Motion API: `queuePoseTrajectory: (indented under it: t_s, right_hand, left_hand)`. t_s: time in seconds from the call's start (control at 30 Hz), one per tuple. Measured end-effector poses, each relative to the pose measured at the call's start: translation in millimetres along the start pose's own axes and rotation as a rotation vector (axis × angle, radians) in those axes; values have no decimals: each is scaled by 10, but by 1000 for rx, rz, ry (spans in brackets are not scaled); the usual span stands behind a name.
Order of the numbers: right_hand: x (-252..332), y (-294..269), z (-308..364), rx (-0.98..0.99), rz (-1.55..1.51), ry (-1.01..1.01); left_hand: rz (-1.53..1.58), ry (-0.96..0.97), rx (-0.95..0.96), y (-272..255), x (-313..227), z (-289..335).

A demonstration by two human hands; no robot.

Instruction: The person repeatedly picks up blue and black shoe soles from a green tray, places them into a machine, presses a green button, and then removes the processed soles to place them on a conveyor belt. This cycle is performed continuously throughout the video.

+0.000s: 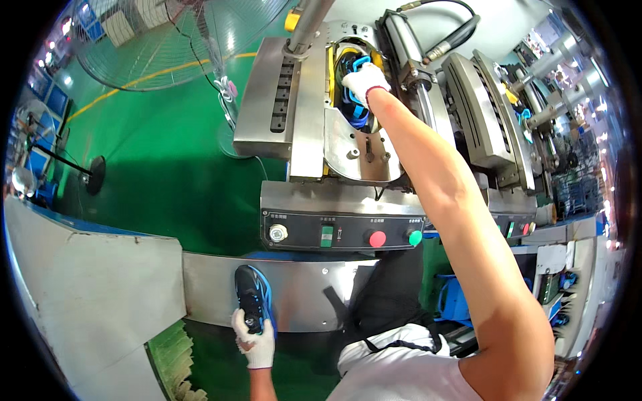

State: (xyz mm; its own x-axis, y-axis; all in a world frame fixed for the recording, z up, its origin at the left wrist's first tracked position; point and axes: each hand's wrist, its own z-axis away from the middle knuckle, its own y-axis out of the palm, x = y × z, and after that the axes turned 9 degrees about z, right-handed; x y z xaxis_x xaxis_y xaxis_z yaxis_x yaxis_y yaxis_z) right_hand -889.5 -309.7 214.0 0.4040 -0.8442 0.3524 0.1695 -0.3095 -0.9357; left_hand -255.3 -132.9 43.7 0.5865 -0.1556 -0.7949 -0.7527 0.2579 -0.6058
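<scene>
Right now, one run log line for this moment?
Left hand: gripping black-and-blue shoe, heel end | Right hand: at blue-and-black item in metal machine

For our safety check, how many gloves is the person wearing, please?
2: one glove on the left hand, holding a shoe; one on the right hand, at the machine.

A glossy green floor spreads across the room, crossed by a yellow line running at a slant. A large wire-caged fan stands over it at the upper left, with blue furniture farther back near the rim. A white panel, edged in blue, fills the lower left and meets a low steel counter. Wire racks crowd the far right, and bright light glints off the floor.
</scene>
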Motion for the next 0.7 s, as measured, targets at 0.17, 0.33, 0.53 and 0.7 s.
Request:
queuePoseTrajectory:
  t_s: [0.17,0.33,0.53,0.7]
  right_hand:
    - [-287,-173,-60,92,-168,-59]
    - [-197,-589,1750,-198,-347,-537]
    - [-1854,-442,3462,-72,-74,-784]
    - [-2478,29,3411,128,176,-630]
  left_hand:
    - [204,-255,-122,579,-263,-42]
    - [258,-250,16,193,-188,96]
    - [-223,651,411,-192,-385,-498]
    - [-212,683,503,45,-537,-641]
